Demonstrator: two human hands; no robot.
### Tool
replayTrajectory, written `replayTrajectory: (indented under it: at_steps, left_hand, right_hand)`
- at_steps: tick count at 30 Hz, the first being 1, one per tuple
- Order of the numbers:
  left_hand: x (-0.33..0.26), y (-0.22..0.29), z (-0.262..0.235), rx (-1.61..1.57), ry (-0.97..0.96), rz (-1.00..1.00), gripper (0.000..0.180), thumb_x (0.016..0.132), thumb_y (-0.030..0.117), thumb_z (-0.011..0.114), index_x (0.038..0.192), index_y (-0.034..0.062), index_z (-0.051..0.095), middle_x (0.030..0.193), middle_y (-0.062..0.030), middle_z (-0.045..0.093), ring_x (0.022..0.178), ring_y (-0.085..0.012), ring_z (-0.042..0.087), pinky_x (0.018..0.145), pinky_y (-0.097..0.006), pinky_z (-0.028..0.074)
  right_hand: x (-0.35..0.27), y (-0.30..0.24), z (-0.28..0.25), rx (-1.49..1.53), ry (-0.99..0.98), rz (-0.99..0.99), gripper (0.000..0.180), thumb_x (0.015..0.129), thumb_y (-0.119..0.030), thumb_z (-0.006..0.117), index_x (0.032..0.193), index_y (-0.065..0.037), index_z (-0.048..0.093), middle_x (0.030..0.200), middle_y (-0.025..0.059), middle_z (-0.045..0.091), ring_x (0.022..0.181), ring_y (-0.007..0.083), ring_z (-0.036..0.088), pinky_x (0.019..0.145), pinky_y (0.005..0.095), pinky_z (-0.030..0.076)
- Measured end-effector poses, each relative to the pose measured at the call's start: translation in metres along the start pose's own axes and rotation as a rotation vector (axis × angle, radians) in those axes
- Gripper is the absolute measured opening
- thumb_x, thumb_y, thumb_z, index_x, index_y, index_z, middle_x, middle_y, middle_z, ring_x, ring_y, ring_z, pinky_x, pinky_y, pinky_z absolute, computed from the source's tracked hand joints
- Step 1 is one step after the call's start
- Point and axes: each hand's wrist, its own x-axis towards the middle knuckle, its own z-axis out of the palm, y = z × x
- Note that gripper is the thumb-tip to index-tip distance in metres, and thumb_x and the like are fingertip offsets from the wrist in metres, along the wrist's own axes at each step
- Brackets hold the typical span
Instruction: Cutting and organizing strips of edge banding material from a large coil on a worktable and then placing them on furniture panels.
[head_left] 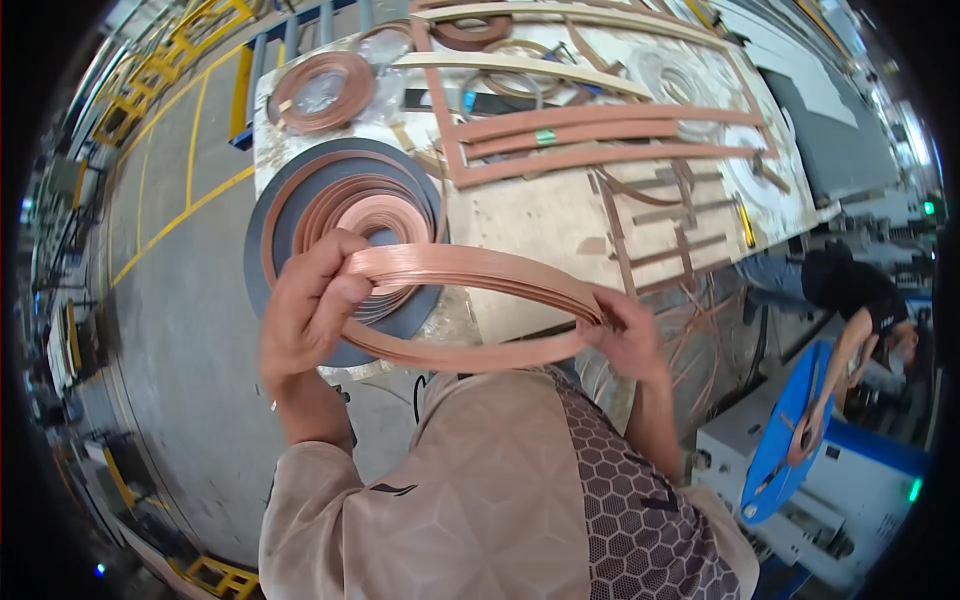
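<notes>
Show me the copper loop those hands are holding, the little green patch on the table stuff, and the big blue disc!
Copper loop [475,264]: head view, on its upper curve.
Green patch [545,137]: head view, on its middle.
Blue disc [768,447]: head view, on its flat face, toward the left.

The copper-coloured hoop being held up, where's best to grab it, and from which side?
Likely by both ends of the copper-coloured hoop, from left and right, as the left grip and right grip do. It's a long, layered loop, so pinching the full stack at each end should steady it.
</notes>
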Motion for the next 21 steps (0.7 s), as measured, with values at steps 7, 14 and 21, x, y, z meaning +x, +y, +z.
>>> replayTrajectory:
  at_steps: [7, 14, 21]
  left_hand:
    - [-0.023, -0.037, 0.009, -0.134, -0.127, -0.078, 0.053, 0.104, 0.042, 0.066, 0.132, -0.0021, 0.057, 0.114, -0.011, 0.064, 0.108, -0.02, 0.061, 0.095, -0.035, 0.048]
    - [0.012, 0.01, 0.078, 0.436, -0.212, 0.12, 0.065, 0.086, 0.042, 0.084, 0.134, 0.0022, 0.064, 0.11, -0.0198, 0.071, 0.103, -0.0432, 0.067, 0.088, -0.042, 0.053]
    - [0.005, 0.008, 0.011, 0.223, -0.278, 0.206, 0.04, 0.095, 0.036, 0.078, 0.102, -0.0009, 0.067, 0.076, -0.0112, 0.067, 0.07, -0.0294, 0.069, 0.06, -0.039, 0.05]
  right_hand:
    - [0.023, -0.07, -0.006, -0.266, -0.074, -0.22, 0.056, 0.091, -0.004, 0.075, 0.144, 0.006, 0.061, 0.082, 0.0015, 0.055, 0.076, 0.0114, 0.053, 0.067, 0.0265, 0.044]
    - [0.051, -0.098, 0.029, -0.564, -0.228, -0.347, 0.057, 0.088, -0.019, 0.084, 0.142, -0.008, 0.067, 0.091, 0.0082, 0.063, 0.078, 0.0198, 0.063, 0.069, 0.034, 0.05]
    - [0.01, -0.066, -0.001, -0.331, -0.228, -0.164, 0.059, 0.091, -0.02, 0.084, 0.144, -0.005, 0.062, 0.108, 0.0127, 0.073, 0.09, 0.0223, 0.071, 0.076, 0.033, 0.056]
